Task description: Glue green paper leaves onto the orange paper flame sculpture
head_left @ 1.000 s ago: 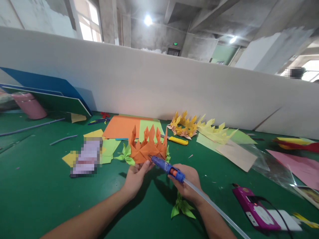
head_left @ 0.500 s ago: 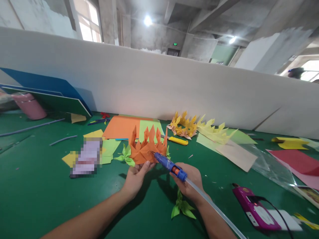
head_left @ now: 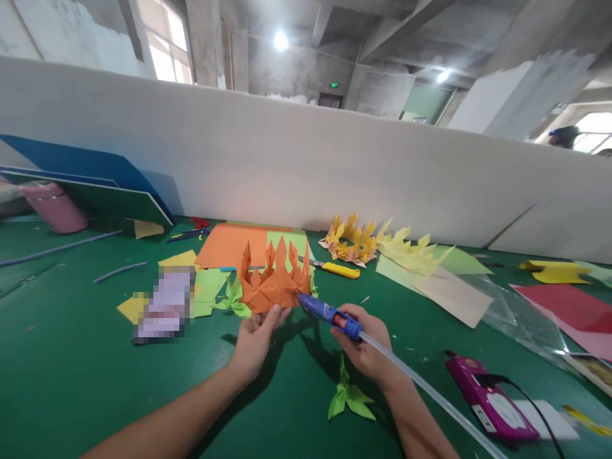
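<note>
My left hand (head_left: 255, 341) is closed on the lower edge of an orange folded-paper crown (head_left: 275, 287), holding it upright above the table. Green paper leaves (head_left: 234, 298) stick out at the crown's left side, and a bit more green shows at its right. In my right hand (head_left: 368, 344) is a blue glue gun (head_left: 325, 312), with a long clear glue stick (head_left: 430, 389) running out of its back. Its nozzle points at the crown's lower right; whether it touches the paper I cannot tell. Below the hands lies a loose green paper leaf piece (head_left: 349, 398).
Behind the crown are orange paper sheets (head_left: 234, 245), a yellow utility knife (head_left: 340, 270), and yellow-orange (head_left: 351, 242) and pale yellow paper crowns (head_left: 414, 252). A blurred phone-like object (head_left: 165, 303) lies left. At right, a purple power bank (head_left: 492, 398) has a cable. A white partition (head_left: 287, 159) stands behind.
The crown has shifted slightly left in my left hand. The glue gun's nozzle has moved from the crown's middle toward its lower right, with my right hand slightly farther right.
</note>
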Demonstrator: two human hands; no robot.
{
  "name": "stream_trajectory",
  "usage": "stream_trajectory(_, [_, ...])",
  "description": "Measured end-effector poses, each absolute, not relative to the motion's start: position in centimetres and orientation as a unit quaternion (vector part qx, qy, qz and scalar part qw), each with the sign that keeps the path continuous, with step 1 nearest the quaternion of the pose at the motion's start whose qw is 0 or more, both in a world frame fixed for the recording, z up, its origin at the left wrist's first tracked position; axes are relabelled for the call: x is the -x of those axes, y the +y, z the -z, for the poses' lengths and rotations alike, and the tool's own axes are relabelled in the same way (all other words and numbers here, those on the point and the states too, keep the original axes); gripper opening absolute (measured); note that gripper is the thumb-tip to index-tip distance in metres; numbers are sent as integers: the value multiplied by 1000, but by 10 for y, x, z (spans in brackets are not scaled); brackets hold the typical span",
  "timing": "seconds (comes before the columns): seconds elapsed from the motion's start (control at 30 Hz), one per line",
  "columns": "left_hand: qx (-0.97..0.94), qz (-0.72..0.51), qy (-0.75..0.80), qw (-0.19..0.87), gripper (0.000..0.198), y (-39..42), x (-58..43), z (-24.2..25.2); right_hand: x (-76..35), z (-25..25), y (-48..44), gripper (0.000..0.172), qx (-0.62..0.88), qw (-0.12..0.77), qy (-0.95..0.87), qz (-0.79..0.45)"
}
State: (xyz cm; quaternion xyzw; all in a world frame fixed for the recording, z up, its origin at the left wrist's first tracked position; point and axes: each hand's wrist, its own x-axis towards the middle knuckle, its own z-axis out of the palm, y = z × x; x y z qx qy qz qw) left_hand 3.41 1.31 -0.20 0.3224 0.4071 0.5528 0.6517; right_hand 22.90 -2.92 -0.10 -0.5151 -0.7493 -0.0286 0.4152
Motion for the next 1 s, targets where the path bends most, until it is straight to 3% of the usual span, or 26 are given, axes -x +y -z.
stream_trajectory(0.23, [-332, -574, 396, 635, 36, 15, -34, 12, -234, 21, -25, 23, 541, 541, -644, -5])
stream_trajectory(0.5, [-336, -595, 397, 613, 41, 16, -34, 13, -224, 19, -18, 24, 493, 607, -580, -229])
stream_trajectory(0.63, [-329, -611, 386, 608, 41, 17, -35, 11, -231, 13, -10, 31, 547, 646, -475, -241])
stream_trajectory(0.73, [-335, -625, 374, 598, 44, 18, -35, 12, -245, 13, -5, 37, 634, 609, -455, -139])
stream_trajectory(0.83, [-345, -637, 383, 573, 47, 19, -34, 15, -256, 16, -1, 42, 703, 508, -495, -52])
stream_trajectory(1.0, [-362, -643, 407, 538, 55, 20, -33, 20, -256, 18, 2, 39, 787, 353, -503, -62])
